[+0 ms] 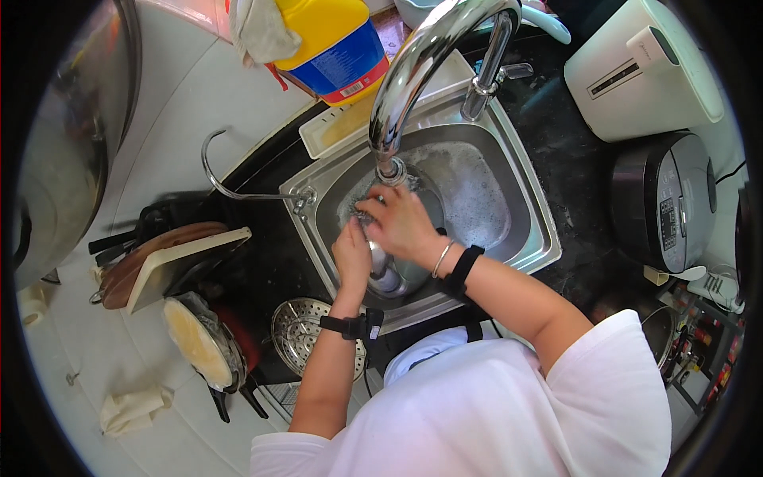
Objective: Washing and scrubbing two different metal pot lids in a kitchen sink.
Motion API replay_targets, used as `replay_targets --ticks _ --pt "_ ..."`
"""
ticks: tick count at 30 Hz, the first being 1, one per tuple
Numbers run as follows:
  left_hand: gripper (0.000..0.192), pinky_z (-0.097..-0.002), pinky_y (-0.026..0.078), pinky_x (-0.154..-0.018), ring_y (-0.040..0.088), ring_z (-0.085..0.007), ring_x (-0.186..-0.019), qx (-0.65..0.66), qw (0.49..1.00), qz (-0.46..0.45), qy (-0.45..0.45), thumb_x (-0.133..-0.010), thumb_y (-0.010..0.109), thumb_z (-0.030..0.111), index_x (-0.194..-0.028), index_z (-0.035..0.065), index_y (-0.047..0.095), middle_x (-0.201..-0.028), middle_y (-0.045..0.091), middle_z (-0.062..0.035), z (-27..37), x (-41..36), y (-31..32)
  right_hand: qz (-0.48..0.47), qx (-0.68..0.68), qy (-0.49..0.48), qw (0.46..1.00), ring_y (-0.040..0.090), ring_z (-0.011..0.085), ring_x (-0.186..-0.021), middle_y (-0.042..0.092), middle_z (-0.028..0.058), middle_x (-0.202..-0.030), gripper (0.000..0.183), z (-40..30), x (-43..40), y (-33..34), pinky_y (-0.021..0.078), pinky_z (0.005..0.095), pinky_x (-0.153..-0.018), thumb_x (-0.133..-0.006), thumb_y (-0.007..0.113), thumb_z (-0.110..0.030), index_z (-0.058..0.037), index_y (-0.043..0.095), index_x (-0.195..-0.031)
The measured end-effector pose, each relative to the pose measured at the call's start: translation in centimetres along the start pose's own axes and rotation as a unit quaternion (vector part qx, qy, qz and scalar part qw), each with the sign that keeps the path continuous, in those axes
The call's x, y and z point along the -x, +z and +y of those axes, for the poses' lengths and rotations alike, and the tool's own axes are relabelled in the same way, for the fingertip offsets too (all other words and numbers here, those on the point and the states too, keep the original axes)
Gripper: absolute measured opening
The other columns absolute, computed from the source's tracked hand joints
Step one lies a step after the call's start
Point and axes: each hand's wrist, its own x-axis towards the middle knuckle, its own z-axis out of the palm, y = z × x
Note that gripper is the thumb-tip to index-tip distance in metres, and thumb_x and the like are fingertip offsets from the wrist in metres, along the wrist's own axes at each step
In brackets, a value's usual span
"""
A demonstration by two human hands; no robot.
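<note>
Both my hands meet over the left part of a stainless steel sink (518, 241), just below the spout of a chrome faucet (411, 65). My left hand (353, 253) has its fingertips raised against a small shiny item, largely hidden between the hands. My right hand (396, 220) curves over the same spot, its fingers bent and slightly blurred. What the item is cannot be made out. Beneath them in the sink lies a shiny round metal vessel (387, 280), partly covered by my right hand and wrist. Soapy water (471, 197) with foam fills the right side of the basin.
Left of the sink stand a thin curved chrome tap (232, 195), cutting boards (191, 262) and a perforated steamer plate (298, 328). Behind it are a white tray (316, 134) and a yellow jug (328, 30). A rice cooker (667, 203) and a white appliance (638, 77) stand right.
</note>
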Motion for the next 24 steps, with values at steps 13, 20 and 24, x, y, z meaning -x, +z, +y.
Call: replay_targets --ticks 13,20,24 --pt "0.041 -0.0369 0.040 -0.056 0.048 -0.0238 -0.056 0.017 0.999 0.014 0.024 -0.097 0.042 0.030 -0.078 -0.0039 0.056 -0.060 0.051 -0.0154 -0.6 0.8 0.5 0.013 0.019 0.029 0.999 0.051 0.0346 -0.095 0.059 0.0132 -0.099 0.024 3.8 -0.9 0.8 0.0474 0.0412 -0.079 -0.071 0.061 -0.014 -0.0054 0.063 -0.093" --pt "0.044 -0.0300 0.043 -0.063 0.052 -0.0147 -0.064 0.233 0.956 -0.010 -0.177 -0.098 0.039 0.033 -0.084 -0.0027 0.061 -0.073 0.061 -0.0055 -2.5 -2.0 1.0 -0.042 0.142 -0.040 0.988 0.049 0.0332 -0.112 0.049 0.0119 -0.129 0.039 1.9 1.7 2.7 0.0447 0.0470 -0.076 -0.079 0.055 -0.022 -0.0057 0.058 -0.114" --pt "0.044 -0.0286 0.043 -0.066 0.054 -0.0146 -0.068 0.279 0.938 0.024 -0.202 -0.099 0.037 0.032 -0.090 -0.0038 0.061 -0.079 0.061 -0.0061 -4.2 -1.3 0.8 -0.075 0.126 -0.043 0.988 0.042 0.0360 -0.120 0.041 0.0136 -0.137 0.043 1.5 3.7 3.3 0.0375 0.0506 -0.092 -0.084 0.052 -0.023 -0.0042 0.051 -0.123"
